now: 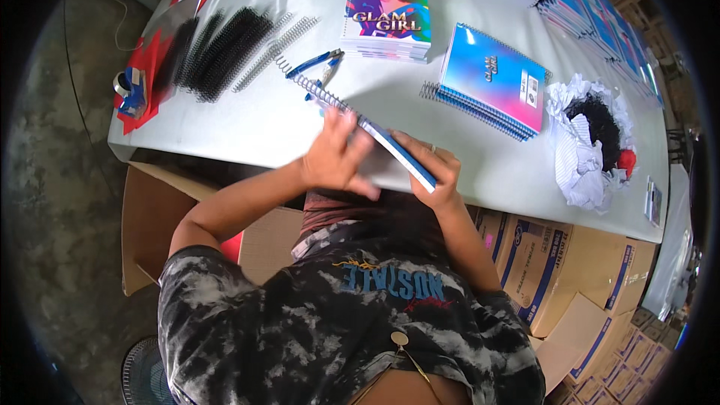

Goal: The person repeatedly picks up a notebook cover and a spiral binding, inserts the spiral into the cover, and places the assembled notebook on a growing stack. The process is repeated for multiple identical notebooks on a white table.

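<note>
Holding a book edge-up above the near edge of the tabletop, the right hand has its fingers closed around the far end, thumb side up. The left hand is slightly blurred, its fingers spread and thumb held well apart, by the spine's other end; whether it touches the coil I cannot tell. That coil looks only part-way settled: a long run of it sticks out past the book toward the pliers, so threading and end-finishing both seem unfinished. The pliers lie on the tabletop with their handles apart, held by neither hand. To the right, a pile of notebooks already has coils in place, though some coil ends jut beyond the covers, so trimming there appears left over. Straight ahead stands a stack in which I can make out no coils for certain. Plenty of loose black coils lie unused on the left, judging by how they are heaped.
</note>
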A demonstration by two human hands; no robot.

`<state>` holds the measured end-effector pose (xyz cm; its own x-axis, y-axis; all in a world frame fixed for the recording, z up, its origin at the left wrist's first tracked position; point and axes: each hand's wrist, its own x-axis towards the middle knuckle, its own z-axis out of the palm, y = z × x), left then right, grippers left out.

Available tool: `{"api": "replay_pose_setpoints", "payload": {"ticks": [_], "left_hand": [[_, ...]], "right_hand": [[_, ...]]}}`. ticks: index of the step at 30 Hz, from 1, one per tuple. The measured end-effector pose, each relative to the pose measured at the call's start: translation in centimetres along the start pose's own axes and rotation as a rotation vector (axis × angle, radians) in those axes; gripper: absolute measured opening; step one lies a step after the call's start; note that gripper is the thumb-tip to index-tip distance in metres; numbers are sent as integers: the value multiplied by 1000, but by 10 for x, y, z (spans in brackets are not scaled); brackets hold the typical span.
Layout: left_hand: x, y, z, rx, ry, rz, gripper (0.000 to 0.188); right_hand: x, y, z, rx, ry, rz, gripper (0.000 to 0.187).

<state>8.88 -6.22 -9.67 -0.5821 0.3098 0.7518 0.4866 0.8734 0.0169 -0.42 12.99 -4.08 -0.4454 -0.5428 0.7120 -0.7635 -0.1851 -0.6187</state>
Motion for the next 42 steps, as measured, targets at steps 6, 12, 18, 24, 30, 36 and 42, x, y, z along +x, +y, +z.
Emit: {"api": "replay_pose_setpoints", "payload": {"ticks": [6, 12, 18, 24, 30, 36, 42], "left_hand": [[72, -39, -17, 104, 337, -182, 112], [64, -17, -20, 207, 104, 344, 102], [32, -4, 8, -42, -148, 6, 91], [62, -27, 5, 57, 339, -211, 89], [59, 2, 1, 37, 81, 144, 93], [45, 15, 10, -149, -148, -67, 97], [114, -1, -17, 26, 297, -16, 74]], "right_hand": [[10, 8, 3, 55, -75, -63, 37], [8, 21, 5, -21, 80, 17, 37], [7, 19, 9, 23, 61, 17, 42], [19, 9, 16, 77, -6, -122, 46], [13, 27, 12, 63, 81, 14, 46], [4, 24, 16, 184, 57, 150, 48], [12, 11, 16, 114, -60, 127, 48]]}}
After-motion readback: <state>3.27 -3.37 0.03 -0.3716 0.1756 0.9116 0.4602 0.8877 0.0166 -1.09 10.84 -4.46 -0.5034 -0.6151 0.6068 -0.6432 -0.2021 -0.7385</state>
